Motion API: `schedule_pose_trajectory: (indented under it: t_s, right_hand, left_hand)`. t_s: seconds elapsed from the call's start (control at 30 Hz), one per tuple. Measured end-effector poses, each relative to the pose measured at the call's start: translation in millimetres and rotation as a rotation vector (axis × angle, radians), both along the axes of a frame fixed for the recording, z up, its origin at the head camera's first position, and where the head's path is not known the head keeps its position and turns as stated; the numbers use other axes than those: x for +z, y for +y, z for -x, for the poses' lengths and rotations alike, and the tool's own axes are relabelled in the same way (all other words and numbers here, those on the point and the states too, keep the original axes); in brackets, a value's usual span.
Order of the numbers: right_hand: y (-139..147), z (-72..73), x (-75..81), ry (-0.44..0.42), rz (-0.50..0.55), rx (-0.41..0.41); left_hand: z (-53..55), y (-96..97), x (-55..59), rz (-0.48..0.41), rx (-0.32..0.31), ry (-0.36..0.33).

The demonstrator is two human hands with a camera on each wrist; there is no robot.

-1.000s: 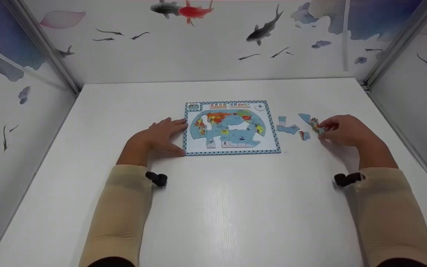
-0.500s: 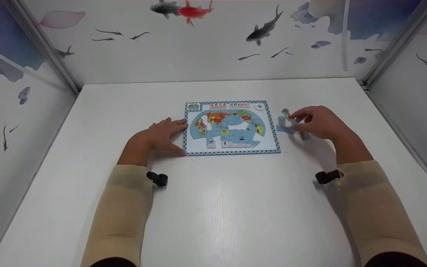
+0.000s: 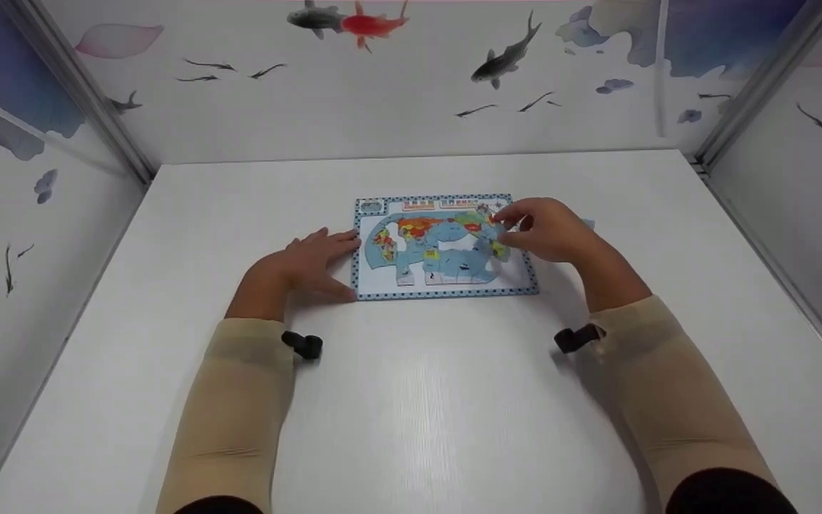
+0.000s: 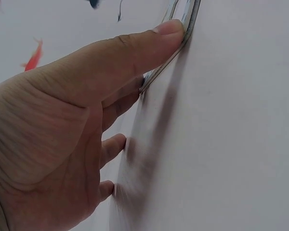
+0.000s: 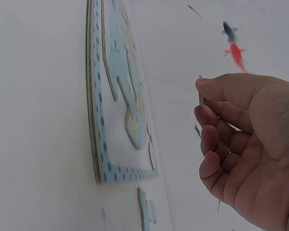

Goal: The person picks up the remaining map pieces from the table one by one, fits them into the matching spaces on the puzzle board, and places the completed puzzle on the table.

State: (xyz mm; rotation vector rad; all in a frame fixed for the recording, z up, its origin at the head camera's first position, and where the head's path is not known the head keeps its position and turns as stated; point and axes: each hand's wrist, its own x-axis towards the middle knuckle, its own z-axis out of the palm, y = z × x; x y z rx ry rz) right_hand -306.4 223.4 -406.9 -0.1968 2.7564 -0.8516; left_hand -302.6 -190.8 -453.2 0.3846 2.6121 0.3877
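Note:
A jigsaw puzzle board with a dotted blue border lies flat on the table. On it is a partly filled world map, with white gaps at its middle and lower left. My left hand rests at the board's left side, fingers extended; in the left wrist view its thumb touches the board's edge. Over the map's upper right, my right hand pinches a thin puzzle piece between thumb and index finger. That piece shows nearly edge-on in the right wrist view, raised above the board.
Loose blue puzzle pieces lie just beyond the board's right side, mostly hidden behind the right hand in the head view. White panels printed with fish enclose the white table at the back and sides.
My right hand has carried the puzzle piece leftward from among the loose pieces to over the board's right part. My left hand stays at the board's left edge.

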Motion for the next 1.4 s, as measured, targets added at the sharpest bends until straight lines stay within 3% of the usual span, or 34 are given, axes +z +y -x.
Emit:
schedule_pose_trajectory:
  t_s: [0.6, 0.8, 1.4]
  right_hand:
    - [-93.5, 11.4, -14.8, -0.015, 0.078, 0.039]
    - [-122.1, 15.5, -24.5, -0.032, 0.053, 0.037]
    - [-156.2, 24.7, -36.9, -0.071, 0.007, 0.015]
  left_hand:
    - [-6.1, -0.1, 4.9, 0.004, 0.029, -0.008]
    - [-4.5, 0.3, 5.0, 0.010, -0.003, -0.001]
    - [-4.2, 1.9, 5.8, 0.017, -0.036, 0.008]
